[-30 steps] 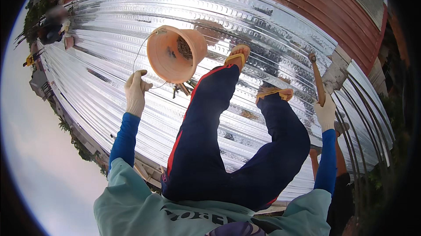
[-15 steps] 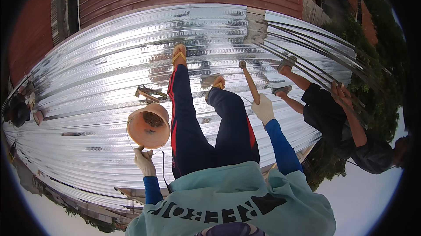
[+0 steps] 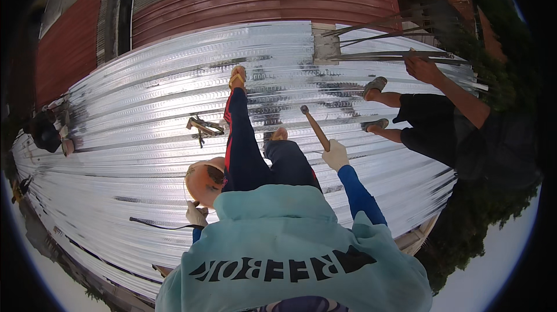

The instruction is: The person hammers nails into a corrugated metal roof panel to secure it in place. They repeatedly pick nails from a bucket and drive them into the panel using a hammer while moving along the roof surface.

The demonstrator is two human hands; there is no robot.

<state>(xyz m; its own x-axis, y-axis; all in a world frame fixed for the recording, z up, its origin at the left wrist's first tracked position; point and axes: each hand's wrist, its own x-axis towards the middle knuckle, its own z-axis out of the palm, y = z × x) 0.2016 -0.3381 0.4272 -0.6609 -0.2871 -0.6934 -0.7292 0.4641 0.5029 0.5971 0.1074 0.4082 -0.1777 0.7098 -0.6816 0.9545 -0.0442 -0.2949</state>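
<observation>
Head view: right grip (image 3: 335, 155) holds a wooden-handled tool (image 3: 315, 128).

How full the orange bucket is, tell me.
Partly filled: the orange bucket holds dark material, with bare inner wall beside it; exact amount unclear.

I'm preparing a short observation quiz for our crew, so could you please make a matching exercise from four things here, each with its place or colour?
1. Bucket
2. Wooden-handled tool
3. Long trousers
4. Corrugated metal sheets

A. Dark blue with red stripes
B. Silvery and shiny
C. At the left hand
D. Held in the right hand

Pairs: 1-C, 2-D, 3-A, 4-B
</observation>
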